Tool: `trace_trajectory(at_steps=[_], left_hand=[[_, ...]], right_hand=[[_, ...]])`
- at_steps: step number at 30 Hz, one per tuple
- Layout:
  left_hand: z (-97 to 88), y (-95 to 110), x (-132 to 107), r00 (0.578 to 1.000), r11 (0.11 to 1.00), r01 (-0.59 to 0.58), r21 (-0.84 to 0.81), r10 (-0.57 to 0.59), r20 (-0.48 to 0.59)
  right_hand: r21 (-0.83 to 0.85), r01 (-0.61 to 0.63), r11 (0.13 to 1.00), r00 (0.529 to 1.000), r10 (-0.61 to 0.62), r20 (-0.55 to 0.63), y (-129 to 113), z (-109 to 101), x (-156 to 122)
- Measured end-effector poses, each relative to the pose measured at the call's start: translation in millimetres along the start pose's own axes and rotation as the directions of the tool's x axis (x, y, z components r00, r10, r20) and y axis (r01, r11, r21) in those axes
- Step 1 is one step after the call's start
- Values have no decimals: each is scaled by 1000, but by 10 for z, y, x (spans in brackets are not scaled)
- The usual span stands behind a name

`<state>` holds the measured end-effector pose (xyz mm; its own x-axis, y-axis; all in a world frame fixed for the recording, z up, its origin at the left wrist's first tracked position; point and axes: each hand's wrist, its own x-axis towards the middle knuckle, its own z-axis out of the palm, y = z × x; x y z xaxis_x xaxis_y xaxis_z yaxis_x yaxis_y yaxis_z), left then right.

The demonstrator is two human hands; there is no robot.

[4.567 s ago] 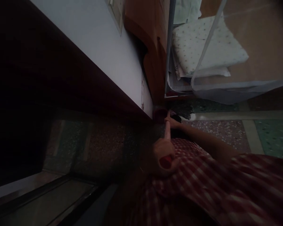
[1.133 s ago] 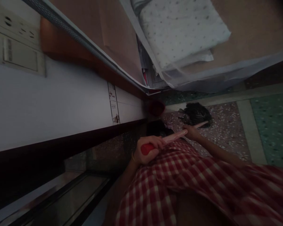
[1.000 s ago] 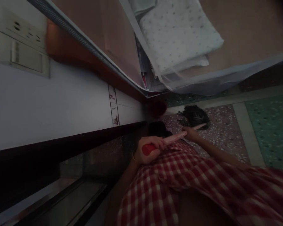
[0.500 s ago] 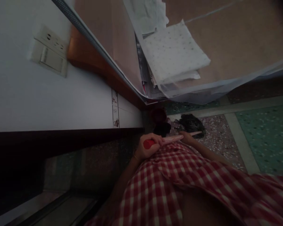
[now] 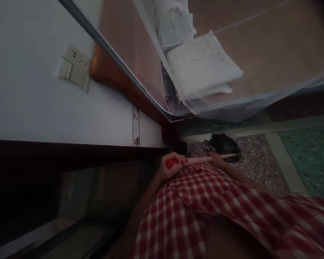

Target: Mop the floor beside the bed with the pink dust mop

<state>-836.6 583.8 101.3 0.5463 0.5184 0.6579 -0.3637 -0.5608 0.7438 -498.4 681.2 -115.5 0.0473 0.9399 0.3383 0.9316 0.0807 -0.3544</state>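
Sweeping stroke in hand: left hand (image 5: 170, 168) fisted round the broom (image 5: 202, 159) handle's red end, right hand (image 5: 214, 158) clasping mid-handle. Next, draw the bristles (image 5: 223, 145) nearer.

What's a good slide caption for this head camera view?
Both hands, left hand and right hand, grip a pink broom handle, its dark bristles on the speckled floor.

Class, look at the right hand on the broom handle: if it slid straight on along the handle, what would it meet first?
Most likely the dark broom head on the speckled floor; the right hand grips the pink handle just short of it, though depth is unclear.
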Motion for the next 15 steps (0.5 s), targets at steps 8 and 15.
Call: trace_trajectory(at_steps=[8, 15], left_hand=[[-136, 176, 164, 989, 998, 9, 65, -18, 147], [-326, 412, 44, 980, 991, 87, 100, -104, 169]], right_hand=[[8, -212, 977, 974, 212, -74, -271, 6, -56], [87, -232, 969, 964, 241, -108, -652, -45, -5]])
